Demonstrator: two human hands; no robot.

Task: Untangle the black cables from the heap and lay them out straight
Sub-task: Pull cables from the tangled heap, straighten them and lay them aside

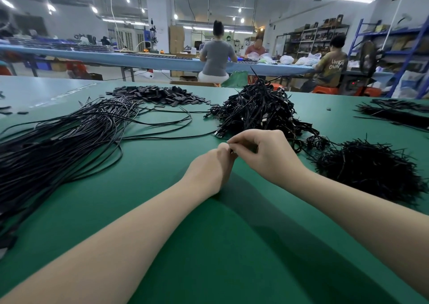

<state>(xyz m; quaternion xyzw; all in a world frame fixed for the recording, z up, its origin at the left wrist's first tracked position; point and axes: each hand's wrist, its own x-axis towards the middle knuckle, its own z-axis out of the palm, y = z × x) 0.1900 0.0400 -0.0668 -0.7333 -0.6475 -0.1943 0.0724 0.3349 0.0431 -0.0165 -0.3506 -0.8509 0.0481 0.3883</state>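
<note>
Mid-bench, the left hand (214, 164) and right hand (260, 154) pinch something small and black together; pulling hard could tighten knots in the heap (260, 111).

Green table (209, 245) open near edge; laid-out cables (58, 145) left, heap (257, 111) ahead, ties (369, 171) (bushy) right.

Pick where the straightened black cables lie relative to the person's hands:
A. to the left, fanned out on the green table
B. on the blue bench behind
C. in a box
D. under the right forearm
A: the long straightened cables spread left of both hands, on the green table.
</note>
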